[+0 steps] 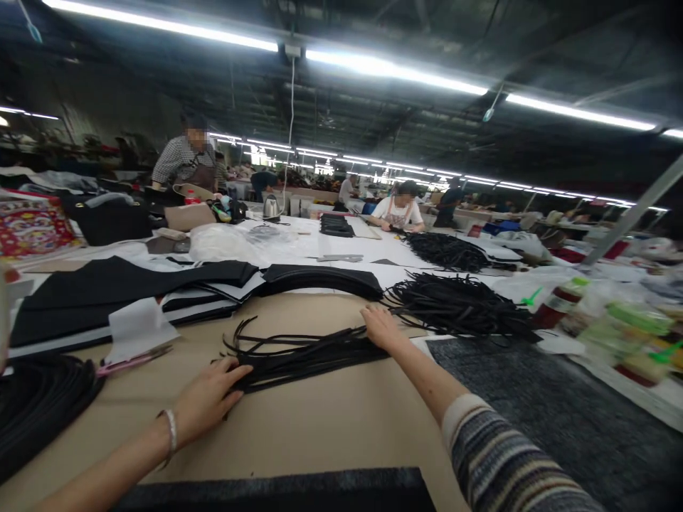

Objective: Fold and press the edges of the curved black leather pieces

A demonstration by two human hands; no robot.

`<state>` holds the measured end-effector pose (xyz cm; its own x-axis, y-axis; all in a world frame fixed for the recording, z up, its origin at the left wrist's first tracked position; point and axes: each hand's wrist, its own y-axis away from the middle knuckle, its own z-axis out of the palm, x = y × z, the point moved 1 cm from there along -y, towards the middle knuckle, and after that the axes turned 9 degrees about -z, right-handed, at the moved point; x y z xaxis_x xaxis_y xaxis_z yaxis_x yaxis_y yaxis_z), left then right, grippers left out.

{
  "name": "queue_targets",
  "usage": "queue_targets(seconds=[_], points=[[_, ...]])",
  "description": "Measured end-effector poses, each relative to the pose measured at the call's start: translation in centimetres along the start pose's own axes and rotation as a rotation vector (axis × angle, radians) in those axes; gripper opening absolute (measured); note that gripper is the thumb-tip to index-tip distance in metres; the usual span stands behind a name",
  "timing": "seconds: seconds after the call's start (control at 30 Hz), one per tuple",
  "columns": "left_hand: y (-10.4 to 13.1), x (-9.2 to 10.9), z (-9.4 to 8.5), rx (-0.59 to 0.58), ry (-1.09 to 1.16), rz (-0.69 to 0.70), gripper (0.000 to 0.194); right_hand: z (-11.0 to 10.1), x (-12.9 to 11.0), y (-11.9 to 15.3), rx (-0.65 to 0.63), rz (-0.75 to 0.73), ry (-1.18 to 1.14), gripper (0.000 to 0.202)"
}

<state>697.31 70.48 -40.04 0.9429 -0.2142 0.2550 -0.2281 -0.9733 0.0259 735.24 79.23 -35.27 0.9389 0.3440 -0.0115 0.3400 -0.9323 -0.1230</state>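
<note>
A loose bundle of thin black strips (309,359) lies across the tan board (320,427) in front of me. My left hand (210,395), with a bracelet at the wrist, is curled around the strips' left ends, its thumb apart from the other fingers. Some strip ends curve up above that hand. At the right end, my right hand (380,328) is closed over the bundle, its palm side hidden. Just beyond it is a large tangled heap of black strips (462,302). A curved stack of black pieces (323,279) lies behind the bundle.
Pink-handled scissors (133,361) and a white paper sheet (141,328) lie left, near coiled black strips (48,405). Dark sheet material (555,412) covers the right side, beside a bottle (560,302) and a green-lidded container (624,338). Two co-workers (398,206) (186,163) stand across the table.
</note>
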Motion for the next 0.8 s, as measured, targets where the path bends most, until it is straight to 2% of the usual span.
queue_targets(seconds=[0.07,0.13,0.23,0.3,0.4,0.5,0.63,0.7,0.8], points=[[-0.2,-0.1,0.5,0.034,-0.039,0.004,0.045,0.4,2.9,1.0,-0.028,0.033,0.074,0.021],[-0.6,-0.3,0.7,0.073,-0.065,0.022,0.044,0.7,4.4,1.4,-0.05,0.039,0.111,0.019],[-1.3,-0.7,0.3,0.097,-0.077,0.038,0.04,0.4,4.8,0.7,-0.064,0.033,0.114,0.019],[-1.8,-0.9,-0.2,0.094,-0.069,0.038,0.036,-0.8,4.5,-0.4,-0.047,0.028,0.098,0.023],[-2.4,-1.2,-0.8,0.091,-0.031,0.021,0.033,-4.5,3.3,-1.9,0.023,0.016,0.075,0.029],[-2.4,-1.4,-1.3,0.094,0.042,-0.038,0.032,-9.9,2.0,-2.7,0.123,0.031,0.085,0.035],[-1.9,-1.3,-2.7,0.099,0.178,-0.116,0.036,-16.7,0.9,-2.2,0.202,0.092,0.109,0.035],[-1.4,-0.5,-4.3,0.131,0.258,-0.13,0.038,-19.1,0.2,-1.4,0.179,0.094,0.086,0.031],[-0.2,2.2,-7.7,0.22,0.396,-0.107,0.043,-20.7,-2.4,0.4,0.017,-0.005,-0.044,0.024]])
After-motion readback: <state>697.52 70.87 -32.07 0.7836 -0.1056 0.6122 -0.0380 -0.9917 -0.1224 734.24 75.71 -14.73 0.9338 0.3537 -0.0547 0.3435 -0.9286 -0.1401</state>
